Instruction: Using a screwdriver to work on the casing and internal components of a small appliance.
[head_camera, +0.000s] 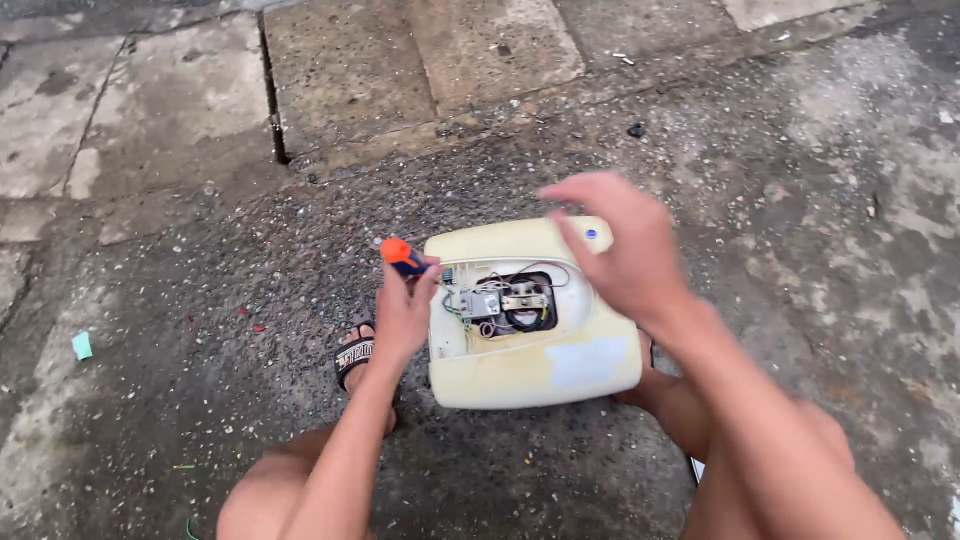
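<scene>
A head-worn camera looks down at a person squatting on rough, wet-looking concrete ground (200, 300), knees at the bottom of the frame. Between the feet sits a cream plastic appliance housing (535, 370), lying flat, with an oval opening that exposes a small metal terminal block and a tangle of thin wires (505, 300).

What could go wrong: the tool tip, which is hidden behind the fingers, works close beside the loose wires, so a slip could nick insulation or pull a wire off its terminal. The housing rests unbraced on uneven ground, and a push from the tool could make it slide or rock. The bare foot in a black sandal (355, 358) sits just beside the housing, within range of a slipped tool.

The left hand (405, 310) is closed in a fist-like grip around a screwdriver with an orange and blue handle (400, 254), held at the left edge of the opening. The right hand (625, 250) hovers above the far right part of the housing, fingers spread and loosely curved, holding nothing (it is motion-blurred, so contact with the shell cannot be told). A small blue-green scrap (82, 345) lies on the ground well to the left.
</scene>
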